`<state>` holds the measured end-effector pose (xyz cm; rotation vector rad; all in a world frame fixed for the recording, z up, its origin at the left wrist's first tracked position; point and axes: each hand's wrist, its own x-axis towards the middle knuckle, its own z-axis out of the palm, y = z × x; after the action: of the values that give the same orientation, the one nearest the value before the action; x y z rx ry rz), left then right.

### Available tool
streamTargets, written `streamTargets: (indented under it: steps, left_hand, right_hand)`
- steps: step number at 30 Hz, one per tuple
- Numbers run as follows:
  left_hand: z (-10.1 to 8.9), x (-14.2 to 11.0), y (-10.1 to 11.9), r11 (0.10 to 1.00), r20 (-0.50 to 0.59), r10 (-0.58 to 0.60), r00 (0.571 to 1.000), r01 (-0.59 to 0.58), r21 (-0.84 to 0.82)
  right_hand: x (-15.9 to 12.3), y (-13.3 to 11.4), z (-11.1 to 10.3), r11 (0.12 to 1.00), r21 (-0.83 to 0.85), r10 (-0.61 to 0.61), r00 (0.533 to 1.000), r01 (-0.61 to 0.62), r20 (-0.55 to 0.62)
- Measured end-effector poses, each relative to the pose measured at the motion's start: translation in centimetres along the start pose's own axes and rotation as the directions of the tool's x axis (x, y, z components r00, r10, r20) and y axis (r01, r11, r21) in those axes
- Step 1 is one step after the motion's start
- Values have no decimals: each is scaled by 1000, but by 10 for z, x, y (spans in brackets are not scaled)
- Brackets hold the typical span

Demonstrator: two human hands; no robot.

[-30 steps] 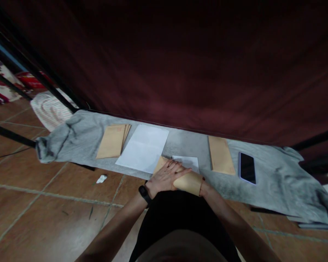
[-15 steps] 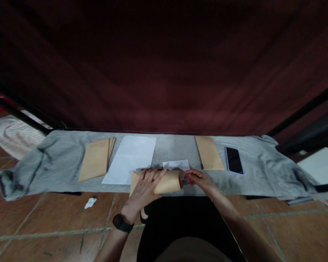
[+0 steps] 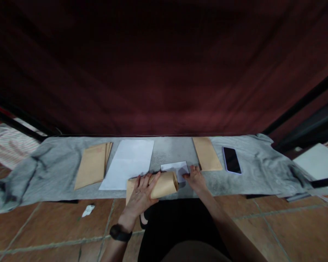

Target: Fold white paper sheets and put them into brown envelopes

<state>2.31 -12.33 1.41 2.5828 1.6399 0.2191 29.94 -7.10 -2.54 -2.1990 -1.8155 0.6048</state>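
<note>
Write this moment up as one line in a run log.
left hand: spread on curled brown paper | right hand: at small white rectangular paper's edge | nearby: dark-screened phone, grey cloth

Bare cloth (image 3: 170, 149) between white sheet (image 3: 129, 160) and envelope (image 3: 207, 154).

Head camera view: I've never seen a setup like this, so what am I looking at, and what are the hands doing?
There is no robot here. A camera worn on a person's head looks down at their two bare hands. Across a grey cloth lie, from left to right, a brown paper stack, a large white sheet, a small white paper, another brown paper piece and a phone. The left hand is spread over a curled brown paper, holding it down. The right hand is at the small white paper's right edge; whether it grips it, I cannot tell.
</note>
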Motion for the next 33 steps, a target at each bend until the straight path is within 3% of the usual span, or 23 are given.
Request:
streamTargets:
  steps: [10,17,20,25,33]
  left_hand:
    - [9,0,-1,1000,-21,-16,1000,16,-4]
    - [14,-2,-3,1000,-42,-19,999,18,-14]
    - [15,-2,-4,1000,-42,-14,999,13,-20]
    - [14,-2,-4,999,-54,-8,999,6,-35]
    - [11,-3,-4,998,-107,-65,992,62,-31]
  right_hand:
    - [1,-3,1,994,110,27,999,-23,-39]
    - [2,0,4,990,135,-28,997,37,-72]
    - [1,-1,4,983,183,23,998,-11,-63]
    - [0,-1,3,940,331,91,996,-78,-23]
    - [-5,3,6,817,576,6,1000,-21,27]
